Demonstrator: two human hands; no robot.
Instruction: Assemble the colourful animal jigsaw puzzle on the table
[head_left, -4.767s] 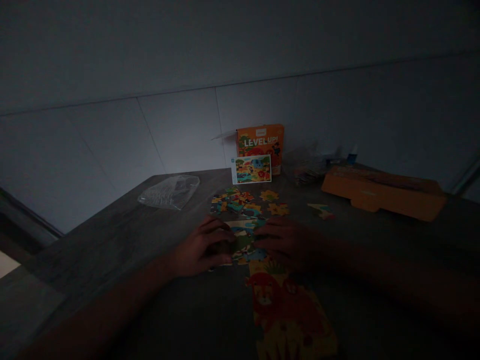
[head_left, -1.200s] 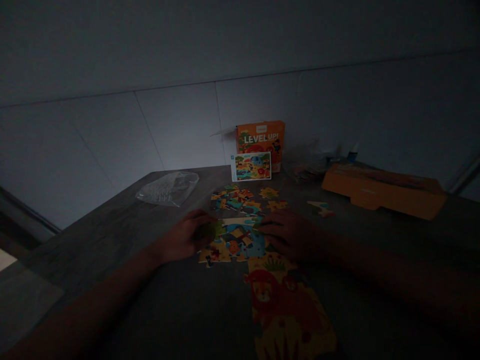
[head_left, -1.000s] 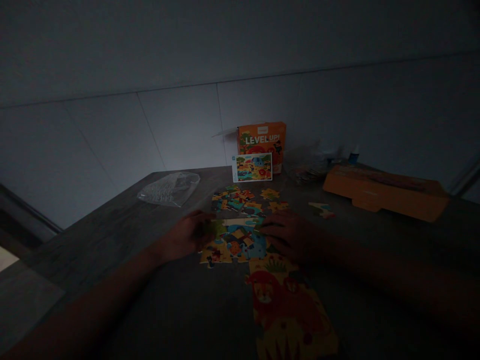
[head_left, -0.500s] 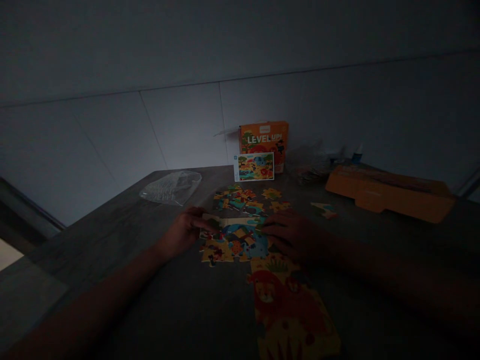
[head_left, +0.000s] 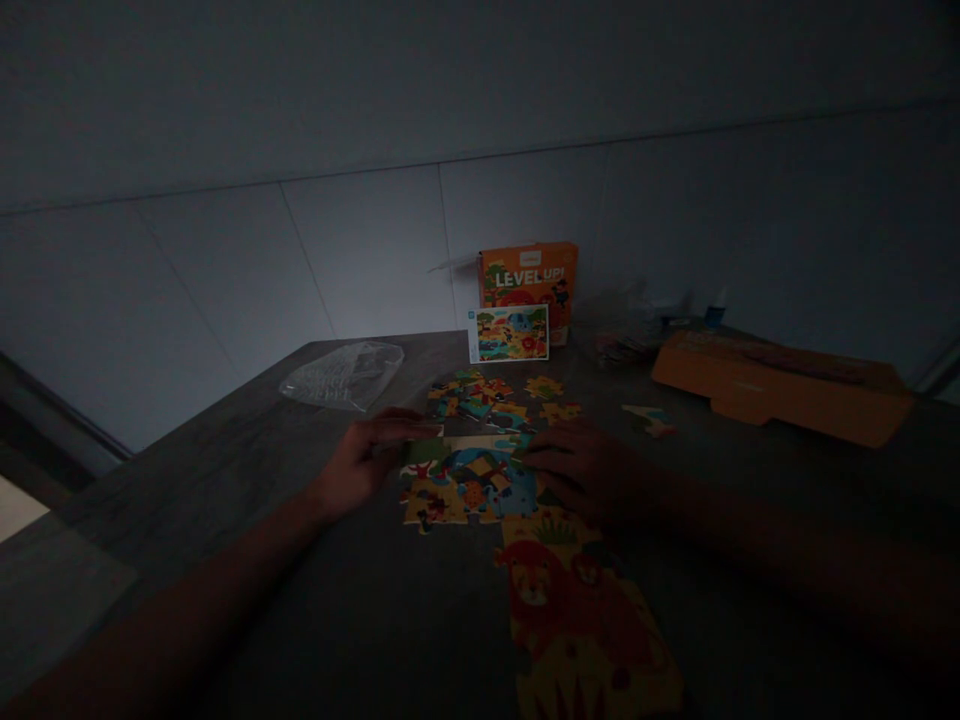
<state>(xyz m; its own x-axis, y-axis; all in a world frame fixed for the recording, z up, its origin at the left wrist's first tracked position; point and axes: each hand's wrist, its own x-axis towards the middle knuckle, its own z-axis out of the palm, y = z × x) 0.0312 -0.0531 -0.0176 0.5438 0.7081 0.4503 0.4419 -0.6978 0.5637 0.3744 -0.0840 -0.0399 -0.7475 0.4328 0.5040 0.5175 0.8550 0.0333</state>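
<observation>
The partly joined jigsaw puzzle [head_left: 480,490] lies flat on the table, showing a blue elephant and other animals. My left hand [head_left: 364,460] is at its upper left corner, fingers stretched along the top edge and thumb near the left side, beside a green corner piece [head_left: 424,453]. On the puzzle's right side rests my right hand [head_left: 589,465], fingers spread and covering part of it. Nearer to me, a joined section with a red lion [head_left: 532,580] adjoins the puzzle's lower right. Dim light hides detail around both hands.
Loose puzzle pieces [head_left: 469,395] lie beyond the puzzle, with another piece [head_left: 651,420] to the right. A picture card [head_left: 510,335] leans on an orange box [head_left: 529,265]. Clear plastic bag [head_left: 341,375] at left; orange open carton [head_left: 780,385] and small bottle [head_left: 715,310] at right.
My left hand's fingers have shifted off the corner piece to its top edge, uncovering its green picture. My right hand stays in place.
</observation>
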